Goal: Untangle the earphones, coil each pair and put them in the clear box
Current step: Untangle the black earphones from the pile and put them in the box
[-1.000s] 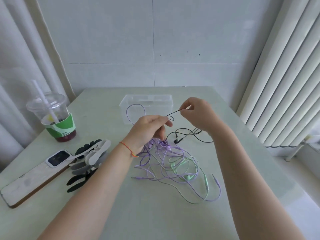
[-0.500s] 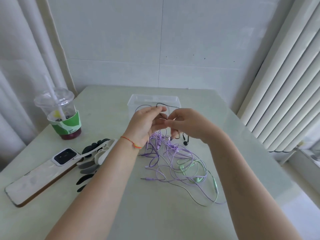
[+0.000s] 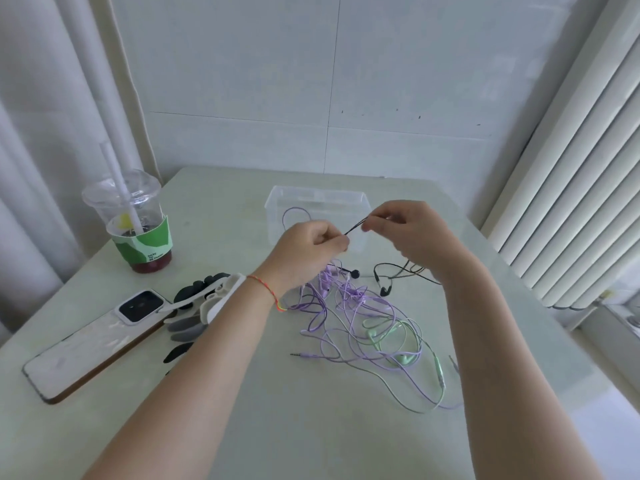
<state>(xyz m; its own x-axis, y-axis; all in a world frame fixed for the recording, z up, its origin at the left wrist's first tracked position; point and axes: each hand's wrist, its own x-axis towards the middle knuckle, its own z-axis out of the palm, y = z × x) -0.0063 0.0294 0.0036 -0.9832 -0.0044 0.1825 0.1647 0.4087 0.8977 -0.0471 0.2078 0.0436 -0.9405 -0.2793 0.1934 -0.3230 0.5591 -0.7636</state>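
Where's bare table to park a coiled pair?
Free: the near strip of the table below the purple and green tangle, and the patch between cup and clear box. Crowded: centre tangle, and left, where phone and clips lie.

bench (image 3: 311, 427): smooth, pale, faint sheen, under both hands
clear box (image 3: 277, 209): see-through plastic, glossy, just beyond the hands
black cord (image 3: 355, 227): thin, matt rubbery, between the hands
purple cords (image 3: 322, 313): smooth plastic-coated, below the hands
cup (image 3: 138, 230): clear plastic, paper sleeve, far left of the left hand (image 3: 308, 251)
phone (image 3: 93, 344): glossy case
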